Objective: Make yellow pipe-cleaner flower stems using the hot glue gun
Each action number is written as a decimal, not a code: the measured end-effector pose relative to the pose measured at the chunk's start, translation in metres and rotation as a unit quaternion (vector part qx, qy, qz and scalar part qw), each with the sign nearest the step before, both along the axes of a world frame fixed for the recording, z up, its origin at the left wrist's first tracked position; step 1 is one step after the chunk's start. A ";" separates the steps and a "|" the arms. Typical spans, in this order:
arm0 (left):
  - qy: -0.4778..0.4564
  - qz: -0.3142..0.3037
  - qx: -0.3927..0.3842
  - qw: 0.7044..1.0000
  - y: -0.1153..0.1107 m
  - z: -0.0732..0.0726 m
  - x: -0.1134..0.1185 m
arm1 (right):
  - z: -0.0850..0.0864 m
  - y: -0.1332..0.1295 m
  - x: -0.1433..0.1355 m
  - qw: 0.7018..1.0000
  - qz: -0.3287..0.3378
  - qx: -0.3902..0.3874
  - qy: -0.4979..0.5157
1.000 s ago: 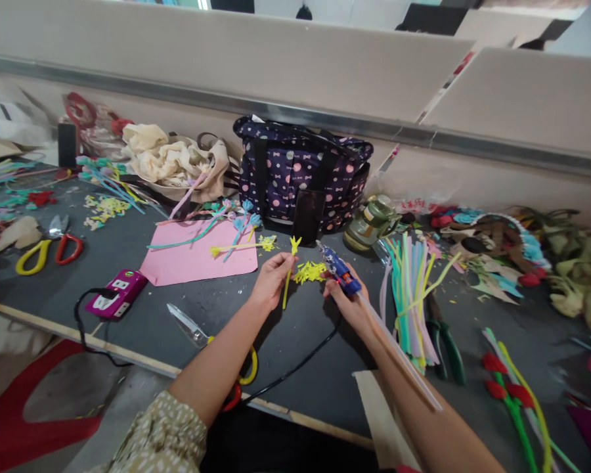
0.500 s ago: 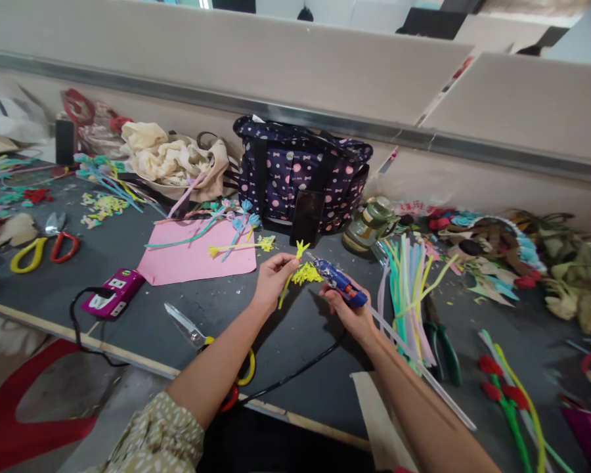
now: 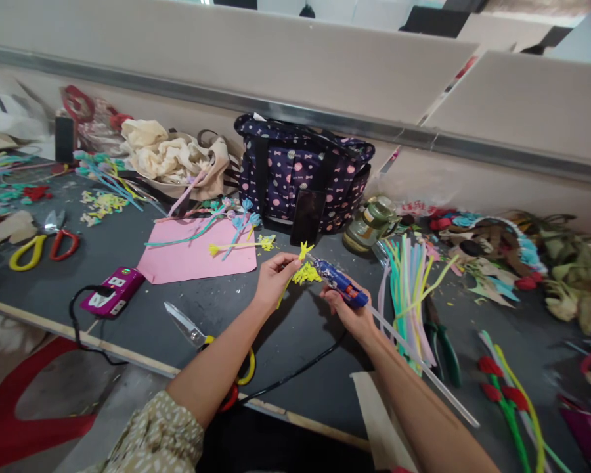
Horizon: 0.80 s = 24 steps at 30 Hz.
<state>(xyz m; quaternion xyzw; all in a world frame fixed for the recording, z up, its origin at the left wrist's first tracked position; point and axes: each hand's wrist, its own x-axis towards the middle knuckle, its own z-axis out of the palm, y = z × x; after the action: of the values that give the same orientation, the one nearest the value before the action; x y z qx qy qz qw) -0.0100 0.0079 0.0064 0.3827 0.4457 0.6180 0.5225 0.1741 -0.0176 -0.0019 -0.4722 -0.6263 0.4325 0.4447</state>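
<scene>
Between the closed fingertips of my left hand (image 3: 274,281) is a yellow pipe-cleaner flower (image 3: 305,250), its petals at the top and its stem slanting down below the hand. My right hand (image 3: 349,309) is wrapped round a blue hot glue gun (image 3: 339,282) with a long clear glue stick (image 3: 423,369) out of its rear. The gun's nozzle points at the flower, close to its base; whether they touch I cannot tell. Just beneath lies a heap of yellow pipe-cleaner snippets (image 3: 306,273) on the dark table.
Scissors (image 3: 184,323) lie by my left forearm. A pink sheet (image 3: 197,263) bears finished pipe-cleaner flowers. Behind stand a phone (image 3: 306,217), a patterned bag (image 3: 300,167) and a green bottle (image 3: 369,226). Pipe cleaners (image 3: 408,302) and pliers (image 3: 442,345) lie right, a purple power strip (image 3: 112,292) left.
The flower in my left hand has turned and tilted slightly to the right. The glue gun's nozzle has come a little closer to it.
</scene>
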 end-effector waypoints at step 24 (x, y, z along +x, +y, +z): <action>0.014 -0.020 0.019 1.000 -0.002 0.001 0.000 | -0.001 -0.001 -0.002 0.998 -0.024 -0.044 0.040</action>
<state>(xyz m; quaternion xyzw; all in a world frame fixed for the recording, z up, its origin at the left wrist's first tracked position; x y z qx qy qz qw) -0.0104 0.0059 0.0070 0.4104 0.4335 0.6101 0.5210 0.1719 -0.0184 -0.0031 -0.4885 -0.5768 0.4677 0.4582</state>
